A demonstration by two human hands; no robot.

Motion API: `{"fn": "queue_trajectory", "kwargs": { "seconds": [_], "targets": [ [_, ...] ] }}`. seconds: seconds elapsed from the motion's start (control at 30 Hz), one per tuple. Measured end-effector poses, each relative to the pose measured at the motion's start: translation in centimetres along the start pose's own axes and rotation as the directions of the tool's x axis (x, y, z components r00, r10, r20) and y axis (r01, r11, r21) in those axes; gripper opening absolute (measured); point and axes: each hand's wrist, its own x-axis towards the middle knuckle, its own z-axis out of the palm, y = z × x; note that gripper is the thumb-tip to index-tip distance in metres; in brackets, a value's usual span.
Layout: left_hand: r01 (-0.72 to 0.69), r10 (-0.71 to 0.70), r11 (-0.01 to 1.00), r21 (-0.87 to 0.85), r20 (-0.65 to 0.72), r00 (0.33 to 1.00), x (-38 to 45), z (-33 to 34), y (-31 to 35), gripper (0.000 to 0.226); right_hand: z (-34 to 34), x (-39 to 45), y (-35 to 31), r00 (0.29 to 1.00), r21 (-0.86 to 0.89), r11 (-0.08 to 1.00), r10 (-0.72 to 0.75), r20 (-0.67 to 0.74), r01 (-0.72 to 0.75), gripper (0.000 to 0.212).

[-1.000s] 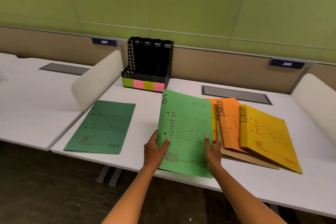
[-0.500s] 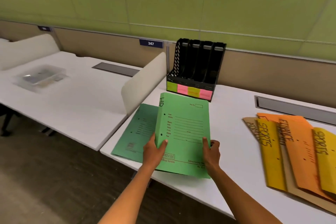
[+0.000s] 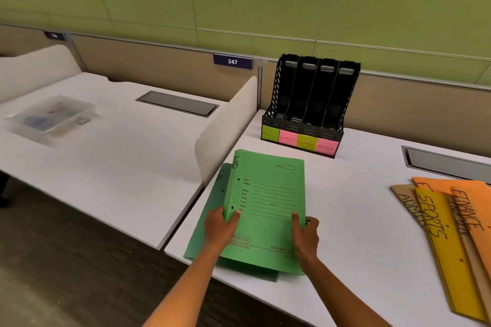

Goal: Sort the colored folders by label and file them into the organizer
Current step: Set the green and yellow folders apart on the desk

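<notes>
- Desk [image 3: 358, 220] fills the lower right of the frame, white, with a grey cable hatch [image 3: 446, 164] at the right edge.
- Second desk [image 3: 106, 167] lies at the left, split off by a cream divider [image 3: 225, 130]; a clear tray [image 3: 50, 117] sits blurred at the far left.
- Organizer [image 3: 308, 103], black with four slots, stands upright at upper centre against the back panel. Sticky notes [image 3: 300, 141] run along its front: green, pink, yellow, pink. The green one reads "HR"; the rest are too faint to read.
- Top folder [image 3: 268, 199], green and marked "HR", sits at lower centre, tilted over a second green folder [image 3: 204, 228] that lies flat on the desk and peeks out at the left and below.
- Fanned folders at the right edge overlap: brown [image 3: 403, 199] "ADMIN", yellow [image 3: 446, 247] "SPORTS", orange [image 3: 467, 194] "FINANCE".
- Left hand [image 3: 220, 228] grips the top folder's left edge, thumb on the cover.
- Right hand [image 3: 305, 233] grips its right edge the same way; the hands are apart, a folder's breadth between them.
- Number plate [image 3: 232, 61] reads "247", upper centre.
</notes>
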Motion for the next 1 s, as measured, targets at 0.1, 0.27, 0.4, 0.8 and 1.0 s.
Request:
{"fn": "queue_trajectory", "kwargs": {
  "seconds": [0.1, 0.27, 0.4, 0.8, 1.0],
  "targets": [
    [-0.023, 0.021, 0.999, 0.047, 0.036, 0.999, 1.1, -1.1, -1.0, 0.028, 1.6, -0.8, -0.2, 1.0, -0.037, 0.999, 0.003, -0.031, -0.005, 0.036],
    [-0.025, 0.012, 0.992, 0.126, 0.096, 0.995, 2.6, -3.1, -2.9, 0.034, 4.6, -2.4, -0.6, 0.993, -0.08, 0.996, 0.022, -0.117, -0.031, 0.042],
    [-0.004, -0.011, 0.991, 0.134, 0.11, 0.994, 2.8, -4.0, -4.3, 0.036, 6.5, -3.5, -0.7, 0.983, -0.144, 0.989, 0.013, -0.183, -0.04, 0.049],
    [-0.121, 0.042, 0.964, 0.236, 0.315, 0.948, 4.0, -5.7, -6.3, 0.071, 8.1, -5.6, -1.5, 0.984, -0.172, 0.985, -0.01, -0.176, -0.021, 0.045],
    [-0.168, 0.089, 0.971, 0.169, 0.398, 0.913, 6.2, -6.9, -5.9, 0.053, 8.0, -6.2, -2.0, 0.988, -0.172, 0.984, 0.01, -0.153, -0.036, 0.047]
  ]
}}
